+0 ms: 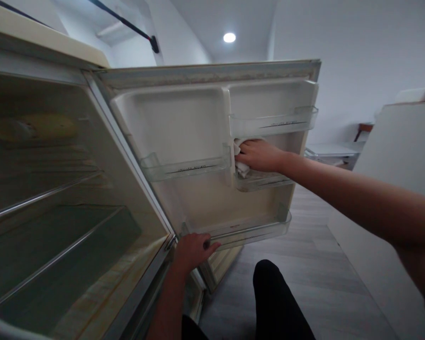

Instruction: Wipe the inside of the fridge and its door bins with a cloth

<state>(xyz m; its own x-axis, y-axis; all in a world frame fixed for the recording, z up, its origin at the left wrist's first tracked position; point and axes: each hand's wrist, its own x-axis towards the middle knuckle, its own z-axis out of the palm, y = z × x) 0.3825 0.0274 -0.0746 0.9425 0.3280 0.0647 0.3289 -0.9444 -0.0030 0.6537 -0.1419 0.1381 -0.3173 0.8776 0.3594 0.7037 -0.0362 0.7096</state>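
Note:
My right hand [258, 154] is closed on a crumpled white cloth [242, 169], pressed to the inner face of the open fridge door [184, 120]. It is between the upper right door shelf [286, 123] and the middle right door shelf [258, 183], beside the raised divider. My left hand [193, 252] grips the near left end of the clear bottom door shelf [255, 236], its thumb along the front and its fingertips partly hidden. A further clear door shelf [187, 169] sits on the left half.
The fridge interior [67, 241] lies to the left, with glass shelves and yellowish stains. Below, a second door [221, 267] stands open. My knee [272, 288] is beneath the door, over grey wood-look flooring [304, 264]. A white cabinet [393, 156] is at the right.

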